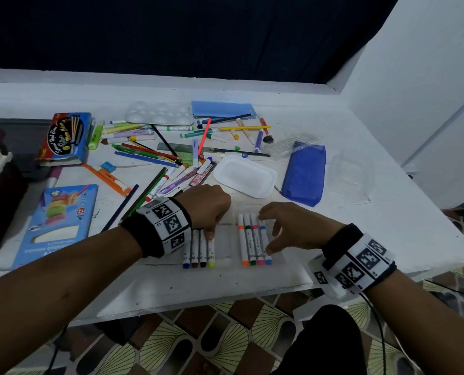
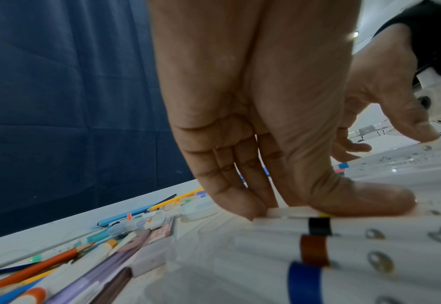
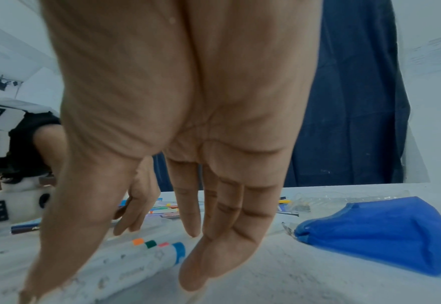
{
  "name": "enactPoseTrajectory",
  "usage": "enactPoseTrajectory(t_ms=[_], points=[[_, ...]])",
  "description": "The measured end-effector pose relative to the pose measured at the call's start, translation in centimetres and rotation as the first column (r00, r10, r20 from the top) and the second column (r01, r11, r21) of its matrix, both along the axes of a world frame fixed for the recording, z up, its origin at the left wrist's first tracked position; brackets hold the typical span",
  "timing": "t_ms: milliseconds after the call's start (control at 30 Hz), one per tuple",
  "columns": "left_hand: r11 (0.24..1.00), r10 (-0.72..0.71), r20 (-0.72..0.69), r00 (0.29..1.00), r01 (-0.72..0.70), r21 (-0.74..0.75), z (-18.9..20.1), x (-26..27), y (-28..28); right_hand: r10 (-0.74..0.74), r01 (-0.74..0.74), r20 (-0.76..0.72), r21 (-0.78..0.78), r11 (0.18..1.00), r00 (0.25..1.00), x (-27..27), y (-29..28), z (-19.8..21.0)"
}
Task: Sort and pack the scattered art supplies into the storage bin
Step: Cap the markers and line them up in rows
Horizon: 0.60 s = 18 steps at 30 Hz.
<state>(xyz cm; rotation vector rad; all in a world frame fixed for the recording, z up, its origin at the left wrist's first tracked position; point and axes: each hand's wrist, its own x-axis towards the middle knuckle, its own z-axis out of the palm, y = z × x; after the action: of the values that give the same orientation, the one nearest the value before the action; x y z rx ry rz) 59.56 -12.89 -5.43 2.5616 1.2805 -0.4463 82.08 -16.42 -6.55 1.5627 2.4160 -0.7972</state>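
At the table's point(image 1: 333, 272) near edge a clear plastic marker tray point(image 1: 225, 247) holds two sets of four white-barrelled markers; the left set point(image 1: 198, 253), capped blue, brown, black and yellow, lies under the left hand point(image 1: 206, 209), whose thumb and fingertips press down on the barrels; the right set point(image 1: 255, 247), capped orange, green, pink and blue, sits beneath the right hand point(image 1: 287, 226), fingers spread wide and straight, gripping nothing; at 12 o'clock lie loose pencils and pens point(image 1: 155, 150); at 1 o'clock a blue mesh pouch point(image 1: 305, 174).
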Motion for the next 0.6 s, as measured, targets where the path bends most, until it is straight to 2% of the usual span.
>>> enactPoseTrajectory(t_ms=[300,600], points=[[1.000,-0.012,0.008,1.000,0.012,-0.006,-0.29,0.04,0.21,0.026,-0.025,0.018,-0.047,0.999,0.999,-0.09,-0.21,0.64],[1.000,-0.013,-0.006,1.000,0.013,0.001,-0.97,-0.01,0.60,0.093,-0.094,0.106,0.005,0.996,0.990,-0.35,-0.61,0.32]])
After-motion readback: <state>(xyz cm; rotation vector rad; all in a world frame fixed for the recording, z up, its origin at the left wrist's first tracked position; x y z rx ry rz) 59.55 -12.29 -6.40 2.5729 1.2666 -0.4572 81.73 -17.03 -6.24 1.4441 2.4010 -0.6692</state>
